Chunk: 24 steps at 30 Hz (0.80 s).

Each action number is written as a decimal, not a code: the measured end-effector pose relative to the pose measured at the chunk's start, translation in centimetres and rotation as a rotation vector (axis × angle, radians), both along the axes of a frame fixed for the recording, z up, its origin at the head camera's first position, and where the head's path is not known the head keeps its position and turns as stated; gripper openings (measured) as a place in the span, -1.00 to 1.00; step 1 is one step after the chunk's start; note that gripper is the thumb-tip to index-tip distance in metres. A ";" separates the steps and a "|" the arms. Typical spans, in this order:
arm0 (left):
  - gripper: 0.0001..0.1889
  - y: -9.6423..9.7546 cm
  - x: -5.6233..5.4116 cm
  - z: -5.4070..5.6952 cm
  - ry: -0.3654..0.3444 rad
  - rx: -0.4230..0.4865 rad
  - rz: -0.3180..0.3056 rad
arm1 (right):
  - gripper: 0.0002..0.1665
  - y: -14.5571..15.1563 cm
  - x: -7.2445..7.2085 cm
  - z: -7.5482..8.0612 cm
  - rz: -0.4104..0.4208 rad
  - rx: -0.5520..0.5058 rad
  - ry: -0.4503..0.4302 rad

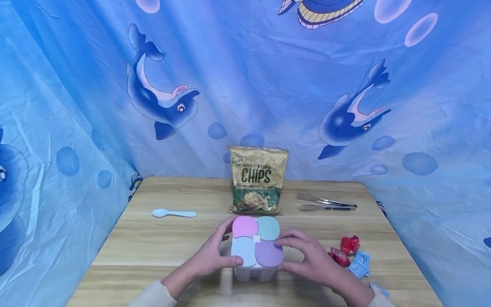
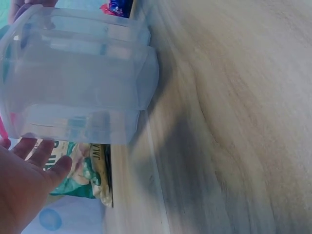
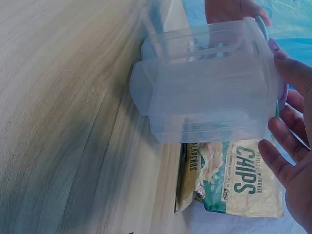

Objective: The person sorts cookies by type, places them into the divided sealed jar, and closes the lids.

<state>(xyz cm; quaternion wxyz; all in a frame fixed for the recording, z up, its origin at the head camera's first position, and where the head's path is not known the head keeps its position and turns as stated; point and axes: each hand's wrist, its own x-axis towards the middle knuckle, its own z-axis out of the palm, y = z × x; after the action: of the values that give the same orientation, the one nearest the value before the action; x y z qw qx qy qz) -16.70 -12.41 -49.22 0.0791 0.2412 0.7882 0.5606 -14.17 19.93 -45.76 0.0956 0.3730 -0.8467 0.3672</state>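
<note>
A translucent plastic box (image 1: pixel 253 275) has a lid of four petals, pink (image 1: pixel 244 226), green (image 1: pixel 268 228), light blue (image 1: pixel 243 252) and purple (image 1: pixel 269 254), with a small white flower knob at the centre. My left hand (image 1: pixel 210 256) holds its left side, thumb at the light blue petal and fingers toward the back. On the opposite side, my right hand (image 1: pixel 308 258) grips the lid's rim, fingertips at the purple petal and thumb lower down. Both wrist views show the clear walls of the box (image 3: pixel 204 87); nothing distinct shows inside.
A chips bag (image 1: pixel 257 181) stands upright behind the box. To the left lies a white spoon (image 1: pixel 174 213); tongs (image 1: pixel 327 202) lie at the back right. Red wrapped pieces (image 1: pixel 350 245) and blue packets (image 1: pixel 359 264) are beside my right forearm. Printed cloth surrounds the wooden table (image 1: pixel 126 251).
</note>
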 end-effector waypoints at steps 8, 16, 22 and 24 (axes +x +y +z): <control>0.13 0.2 0.1 0.2 -0.011 -0.024 -0.001 | -0.50 0.4 -1.0 -1.0 0.091 -0.054 0.194; 0.14 0.3 0.1 0.3 0.013 -0.041 -0.018 | -0.64 0.3 -2.6 -1.8 0.218 -0.190 0.443; 0.14 0.2 0.1 0.4 0.011 -0.066 -0.013 | -0.73 0.0 -3.4 -0.8 0.239 -0.228 0.435; 0.15 0.2 0.1 0.5 0.011 -0.074 -0.005 | -0.72 0.1 -3.5 -0.3 0.236 -0.236 0.380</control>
<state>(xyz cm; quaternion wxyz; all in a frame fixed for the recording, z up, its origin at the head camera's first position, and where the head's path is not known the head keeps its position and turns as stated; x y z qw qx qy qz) -16.63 -12.24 -48.69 0.0851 0.2430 0.8081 0.5298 -17.71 20.00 -46.05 0.2526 0.5179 -0.7152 0.3955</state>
